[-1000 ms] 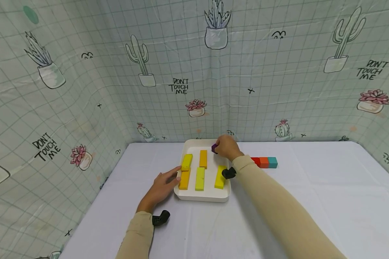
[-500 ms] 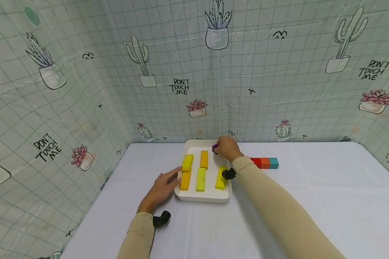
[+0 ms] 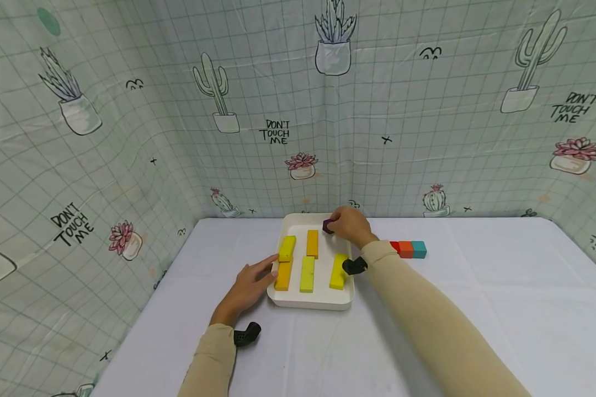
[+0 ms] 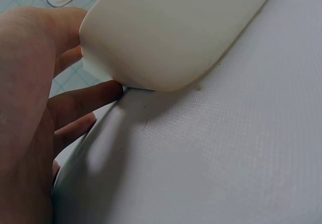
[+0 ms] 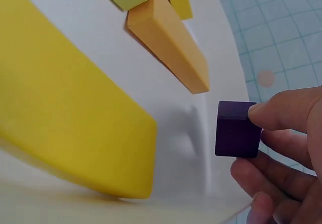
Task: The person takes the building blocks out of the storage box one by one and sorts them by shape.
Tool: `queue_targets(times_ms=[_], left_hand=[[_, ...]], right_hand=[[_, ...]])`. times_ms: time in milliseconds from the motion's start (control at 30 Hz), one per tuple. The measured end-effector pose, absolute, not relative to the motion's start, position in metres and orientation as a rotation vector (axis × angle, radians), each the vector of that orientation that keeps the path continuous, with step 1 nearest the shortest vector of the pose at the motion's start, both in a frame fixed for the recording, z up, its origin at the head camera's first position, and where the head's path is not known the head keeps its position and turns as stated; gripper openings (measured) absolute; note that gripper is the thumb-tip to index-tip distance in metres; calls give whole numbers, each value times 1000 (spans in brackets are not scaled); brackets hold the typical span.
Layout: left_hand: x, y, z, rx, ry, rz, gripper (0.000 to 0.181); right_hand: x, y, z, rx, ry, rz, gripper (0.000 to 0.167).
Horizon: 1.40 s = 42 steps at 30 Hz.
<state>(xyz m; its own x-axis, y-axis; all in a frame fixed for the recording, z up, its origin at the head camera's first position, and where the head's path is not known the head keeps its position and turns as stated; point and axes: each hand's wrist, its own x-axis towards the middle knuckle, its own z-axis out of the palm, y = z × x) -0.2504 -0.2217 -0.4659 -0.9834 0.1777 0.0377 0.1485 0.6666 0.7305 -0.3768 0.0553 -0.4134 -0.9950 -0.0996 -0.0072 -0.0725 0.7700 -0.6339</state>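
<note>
My right hand [image 3: 351, 225] pinches a small dark purple block [image 5: 237, 129] between thumb and fingers. It is over the far right corner of the white tray [image 3: 310, 300]; the right wrist view shows a gap between the block and the tray floor. My left hand [image 3: 248, 288] holds the tray's left edge, the thumb tip hidden behind the rim and another finger by its underside in the left wrist view. In the tray lie a yellow block [image 3: 287, 248], orange blocks [image 3: 312, 243], [image 3: 283, 277], a lime-yellow block [image 3: 307, 274] and a yellow block [image 3: 338, 271] below my right wrist.
Red, orange [image 3: 405, 249] and teal [image 3: 419, 249] blocks stand in a row right of the tray, partly hidden by my right sleeve. A white cloth covers the table [image 3: 477, 264]. A printed curtain [image 3: 377, 165] hangs behind and at the sides.
My right hand has barely shifted at the tray's far right corner, and more of the purple block now shows. The left hand and the blocks in the tray have stayed put.
</note>
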Motion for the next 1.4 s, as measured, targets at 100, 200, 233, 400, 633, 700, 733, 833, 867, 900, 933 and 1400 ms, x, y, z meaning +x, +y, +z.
queue_targets(times_ms=[100,200,233,400,633,700,733,833,867,900,933,1400], left_hand=[[-251,-221,-465,273,2835,1235,51],[-251,-221,-465,257,2829,1241,51],[-251,-221,-464,253,2828,1243,50],[-251,-220,-465,244,2831,1246,50],[-250,-220,-466,245,2834,1250,50],[-249,-220,-465,243,2834,1253,50],[-249,-220,-465,243,2835,1251,50],[-250,-220,-464,242,2834,1249,51],[-250,-219,-464,239,2834,1247,51],[-250,-220,-464,243,2835,1245,51],[-249,-220,-464,241,2835,1240,51],[-251,-220,-466,242,2833,1227,50]], right_hand=[[-377,59,-413,-160,2911,-1104,30],[-375,61,-412,-182,2884,-1199,29],[-374,62,-411,-186,2869,-1238,29],[-366,66,-407,-177,2764,-1447,29],[-358,70,-407,-135,2632,-1610,33],[-357,71,-409,-149,2608,-1652,33],[-356,71,-410,-158,2589,-1683,33],[-351,73,-413,-190,2505,-1793,32],[-349,74,-414,-199,2472,-1832,32],[-347,73,-414,-201,2437,-1872,31],[-345,73,-416,-197,2399,-1908,31],[-327,77,-426,-100,2258,-2050,47]])
